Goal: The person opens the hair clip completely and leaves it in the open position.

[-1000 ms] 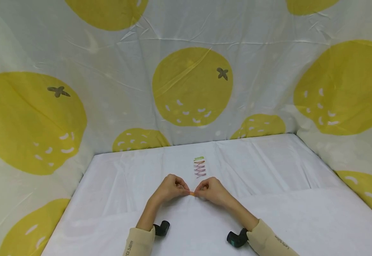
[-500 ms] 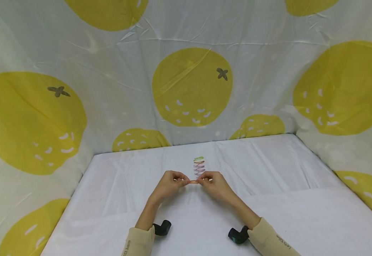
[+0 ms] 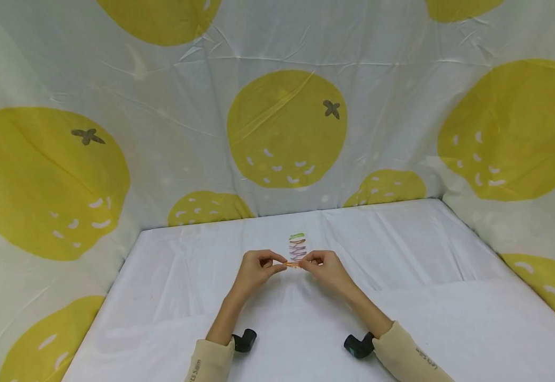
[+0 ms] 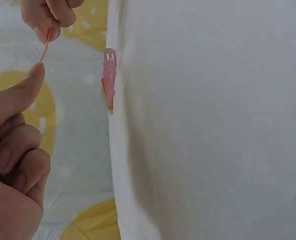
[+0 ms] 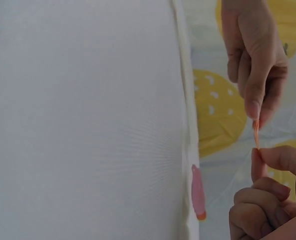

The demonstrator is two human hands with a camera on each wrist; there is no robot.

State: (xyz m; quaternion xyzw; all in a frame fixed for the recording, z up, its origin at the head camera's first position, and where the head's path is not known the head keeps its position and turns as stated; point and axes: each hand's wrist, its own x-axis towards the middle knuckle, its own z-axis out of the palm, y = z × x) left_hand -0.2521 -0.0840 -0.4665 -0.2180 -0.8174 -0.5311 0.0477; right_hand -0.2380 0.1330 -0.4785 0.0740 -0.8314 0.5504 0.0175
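An orange snap hair clip [image 3: 293, 265] is stretched sideways between my two hands in the head view. My left hand [image 3: 252, 271] pinches its left end by thumb and forefinger; my right hand [image 3: 327, 271] does likewise at the other end. Seen edge-on in the left wrist view, the clip [image 4: 46, 46] is a thin, slightly bowed strip. Just beyond the hands lies a column of similar clips: a green clip [image 3: 297, 235] farthest off, an orange clip [image 3: 297, 242] below it, then several pink clips [image 3: 298, 253]. The fingers partly cover the column's near end.
A white cloth [image 3: 401, 254] with creases covers the table. Behind and at both sides hangs a curtain [image 3: 172, 132] printed with large yellow lemons. Black wrist cameras [image 3: 245, 340] sit below both forearms near the beige sleeves [image 3: 212, 361].
Both hands have moved forward together with the orange hair clip, away from the body and up to the near end of the column. The clips lying on the cloth have stayed put.
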